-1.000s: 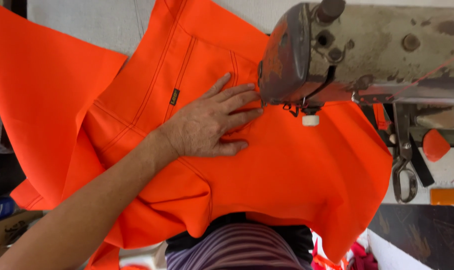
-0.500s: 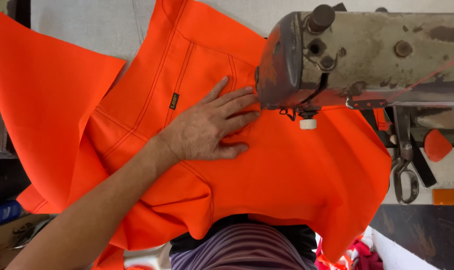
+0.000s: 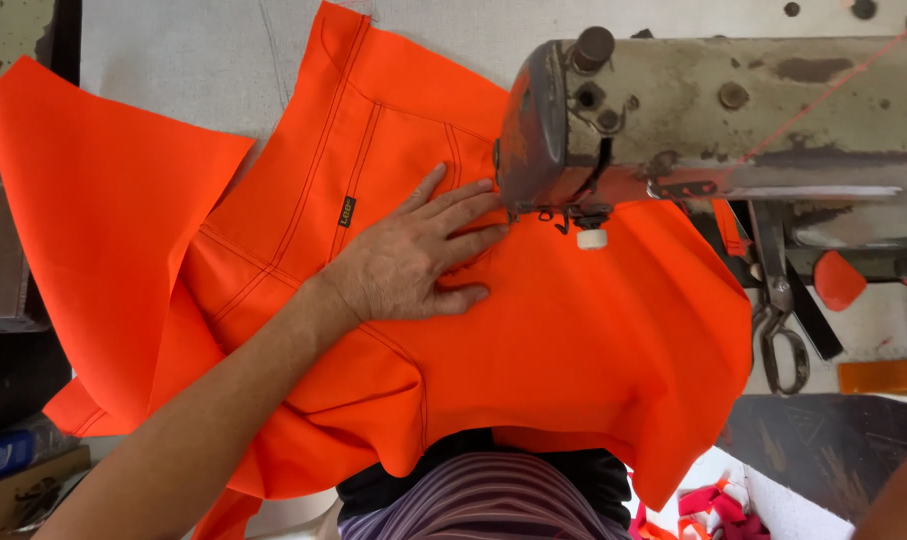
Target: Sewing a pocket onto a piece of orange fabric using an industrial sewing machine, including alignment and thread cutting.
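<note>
One left hand (image 3: 409, 265) pressed flat, fingers (image 3: 464, 212) spread wide on orange fabric (image 3: 574, 340) at worktop (image 3: 174, 60) centre, tips at nine o'clock of sewing machine head (image 3: 554, 130): needle prick likely if slid closer.

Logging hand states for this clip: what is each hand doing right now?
Left hand: open, flat on the orange fabric beside the sewing machine.
Right hand: not in view.

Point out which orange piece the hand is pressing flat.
The stitched orange garment with the small dark label, under the left hand by the sewing machine; the plain orange panel lies untouched, farther left.
</note>
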